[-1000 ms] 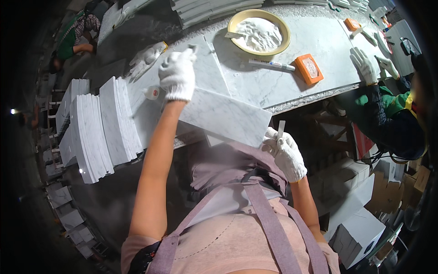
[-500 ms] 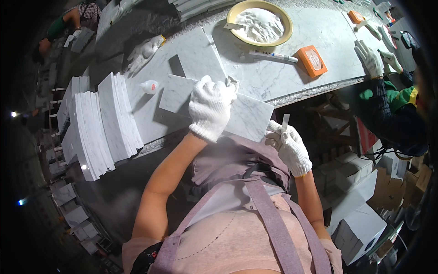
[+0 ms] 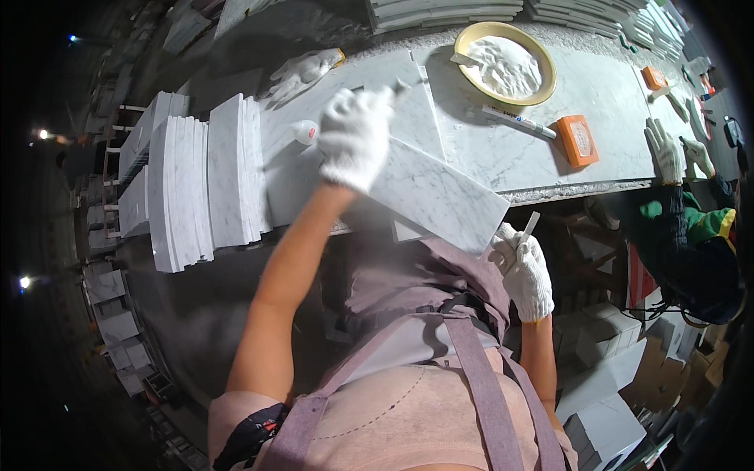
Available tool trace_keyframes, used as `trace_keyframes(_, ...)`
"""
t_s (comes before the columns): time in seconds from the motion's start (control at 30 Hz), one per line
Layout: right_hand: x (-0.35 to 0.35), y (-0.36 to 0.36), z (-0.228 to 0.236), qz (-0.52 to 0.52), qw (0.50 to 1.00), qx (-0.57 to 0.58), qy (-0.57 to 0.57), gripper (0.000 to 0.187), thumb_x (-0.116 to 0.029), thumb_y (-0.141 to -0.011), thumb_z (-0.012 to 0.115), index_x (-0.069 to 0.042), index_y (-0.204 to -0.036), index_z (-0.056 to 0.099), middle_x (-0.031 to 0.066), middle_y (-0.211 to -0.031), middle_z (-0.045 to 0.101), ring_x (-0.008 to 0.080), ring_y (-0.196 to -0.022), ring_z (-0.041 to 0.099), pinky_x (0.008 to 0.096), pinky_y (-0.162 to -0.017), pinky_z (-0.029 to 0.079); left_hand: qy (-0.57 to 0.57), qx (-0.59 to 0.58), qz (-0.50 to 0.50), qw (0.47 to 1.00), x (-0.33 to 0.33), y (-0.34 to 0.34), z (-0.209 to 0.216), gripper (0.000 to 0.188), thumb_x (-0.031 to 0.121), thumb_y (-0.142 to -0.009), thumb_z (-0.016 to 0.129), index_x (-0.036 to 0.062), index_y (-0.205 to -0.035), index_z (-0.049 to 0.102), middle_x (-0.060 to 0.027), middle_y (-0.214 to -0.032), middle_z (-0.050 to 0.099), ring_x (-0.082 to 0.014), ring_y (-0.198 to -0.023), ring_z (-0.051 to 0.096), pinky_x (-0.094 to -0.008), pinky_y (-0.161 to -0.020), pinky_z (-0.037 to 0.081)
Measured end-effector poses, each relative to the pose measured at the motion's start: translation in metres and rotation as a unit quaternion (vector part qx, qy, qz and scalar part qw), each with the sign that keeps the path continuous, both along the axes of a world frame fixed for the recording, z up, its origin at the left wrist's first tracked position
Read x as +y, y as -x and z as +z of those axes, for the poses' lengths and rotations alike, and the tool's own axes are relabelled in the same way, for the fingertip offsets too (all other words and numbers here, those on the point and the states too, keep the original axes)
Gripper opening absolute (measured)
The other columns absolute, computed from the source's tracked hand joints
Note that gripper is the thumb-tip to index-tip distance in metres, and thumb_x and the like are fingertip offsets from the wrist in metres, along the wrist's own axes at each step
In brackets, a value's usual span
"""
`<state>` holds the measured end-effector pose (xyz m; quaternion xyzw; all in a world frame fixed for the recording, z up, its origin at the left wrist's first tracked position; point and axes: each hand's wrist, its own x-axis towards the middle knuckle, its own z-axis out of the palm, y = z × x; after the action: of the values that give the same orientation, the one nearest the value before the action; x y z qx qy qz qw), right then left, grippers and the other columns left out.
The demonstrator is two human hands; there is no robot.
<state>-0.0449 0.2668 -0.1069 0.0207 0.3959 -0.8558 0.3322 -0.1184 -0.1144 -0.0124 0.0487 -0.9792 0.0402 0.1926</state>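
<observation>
A rectangular grey-veined white marble tile [image 3: 452, 196] lies slantwise over the table's near edge, its near right corner jutting out over my lap. My left hand [image 3: 355, 137], in a white knit glove, is closed above the tile's far left end, smeared by motion. A crumpled whitish rag [image 3: 400, 89], also blurred, pokes out of its fingers. My right hand [image 3: 528, 275], gloved too, is at the tile's near right corner. Between its thumb and fingers stands a thin, flat, pale strip [image 3: 531, 226]; whether the fingers also grip the tile I cannot tell.
Stacked marble tiles [image 3: 182, 192] stand on the left. Farther back lie a spare glove [image 3: 305, 72], a small white bottle [image 3: 303, 132], a yellow bowl [image 3: 550, 82] of white powder, a marker [image 3: 518, 122] and an orange block [image 3: 578, 141]. A co-worker's gloved hands [image 3: 666, 149] rest at right.
My left hand has moved away from me to the tile's far left end, with the rag. The right hand still holds the strip at the corner. The whole view has shifted.
</observation>
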Motion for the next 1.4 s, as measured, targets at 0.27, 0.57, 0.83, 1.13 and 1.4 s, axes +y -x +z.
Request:
trace_keyframes(0.27, -0.004, -0.013, 0.005, -0.042, 0.998, -0.049, -0.027, 0.024, -0.029, -0.105, 0.07, -0.012, -0.123, 0.068, 0.0106, -0.141, 0.066, 0.0259, -0.113, 0.067, 0.0412, -0.091, 0.054, -0.039, -0.052, 0.144, 0.987, -0.021, -0.024, -0.024, 0.046, 0.038, -0.099, 0.06, 0.0117, -0.137, 0.059, -0.0141, -0.145, 0.058, -0.0367, -0.133, 0.055, -0.0531, -0.118, 0.037)
trace_keyframes(0.57, -0.018, 0.01, 0.016, -0.034, 0.986, 0.077, -0.143, 0.02, -0.029, -0.104, 0.071, -0.011, -0.112, 0.066, 0.0081, -0.134, 0.066, 0.0231, -0.108, 0.064, 0.0369, -0.094, 0.052, -0.068, -0.057, -0.39, 0.917, 0.144, -0.153, -0.035, 0.055, 0.053, -0.1, 0.058, 0.0251, -0.148, 0.059, -0.008, -0.154, 0.059, -0.0287, -0.146, 0.051, -0.0458, -0.125, 0.036)
trace_keyframes(0.83, 0.001, 0.0, 0.0, -0.053, 0.995, -0.077, 0.041, 0.022, -0.035, -0.108, 0.064, -0.018, -0.12, 0.072, 0.0098, -0.156, 0.057, 0.0292, -0.134, 0.057, 0.0385, -0.1, 0.051, -0.029, 0.021, 0.035, 0.999, 0.008, -0.134, -0.044, 0.05, 0.032, -0.099, 0.07, 0.0078, -0.142, 0.064, -0.0161, -0.15, 0.059, -0.0373, -0.146, 0.049, -0.0544, -0.127, 0.029)
trace_keyframes(1.13, 0.008, -0.006, -0.01, -0.113, 0.981, -0.13, 0.09, 0.026, -0.04, -0.108, 0.06, -0.019, -0.121, 0.071, 0.0072, -0.16, 0.051, 0.0284, -0.134, 0.054, 0.0355, -0.102, 0.05, -0.252, -0.077, -0.373, 0.89, 0.146, -0.157, -0.046, 0.034, 0.035, -0.093, 0.07, 0.0136, -0.12, 0.068, -0.0023, -0.115, 0.064, -0.0252, -0.115, 0.06, -0.0427, -0.098, 0.049)
trace_keyframes(1.4, -0.005, 0.018, -0.008, -0.02, 0.995, 0.058, -0.074, 0.022, -0.03, -0.111, 0.057, -0.016, -0.127, 0.061, 0.0116, -0.151, 0.058, 0.0244, -0.113, 0.062, 0.0367, -0.095, 0.052, -0.505, -0.251, -0.177, 0.806, 0.111, -0.193, -0.028, 0.029, 0.028, -0.101, 0.065, 0.0063, -0.117, 0.075, -0.0149, -0.113, 0.076, -0.0344, -0.106, 0.072, -0.045, -0.094, 0.057)
